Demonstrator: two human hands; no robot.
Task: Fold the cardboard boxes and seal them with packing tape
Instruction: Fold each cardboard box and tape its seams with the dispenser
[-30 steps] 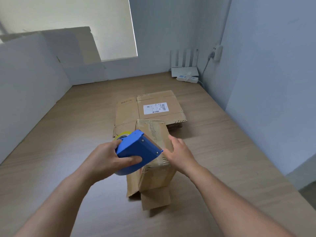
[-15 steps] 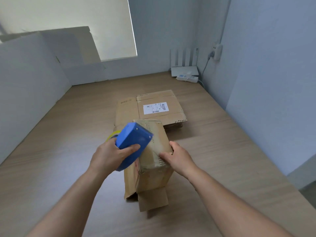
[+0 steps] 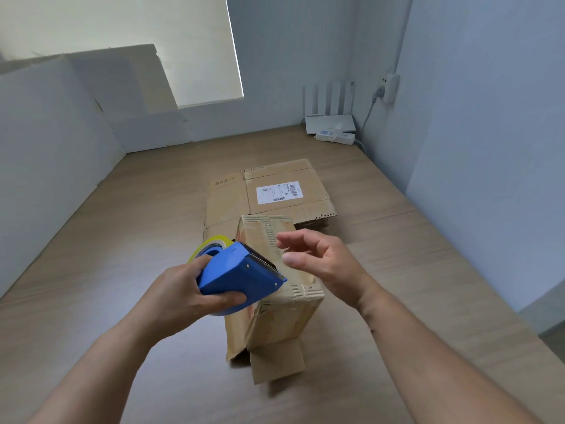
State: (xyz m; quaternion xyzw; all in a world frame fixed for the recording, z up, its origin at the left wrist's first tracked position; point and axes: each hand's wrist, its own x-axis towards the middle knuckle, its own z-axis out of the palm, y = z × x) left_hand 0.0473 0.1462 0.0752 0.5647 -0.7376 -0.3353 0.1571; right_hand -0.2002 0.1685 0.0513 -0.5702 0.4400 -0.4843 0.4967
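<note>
Right hand (image 3: 321,261) lifting off the worn brown cardboard box (image 3: 275,325), fingers hanging loosely open.
Left hand (image 3: 174,301) gripping the blue plastic tape dispenser (image 3: 241,276), swinging its toothed edge rightward; box standing upright on the wooden table (image 3: 412,270) beneath both; fresh strip probably coming next.

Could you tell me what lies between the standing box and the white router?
In the head view, flattened cardboard bearing a white label lies behind the standing box; beyond it, bare table up to the router.
</note>
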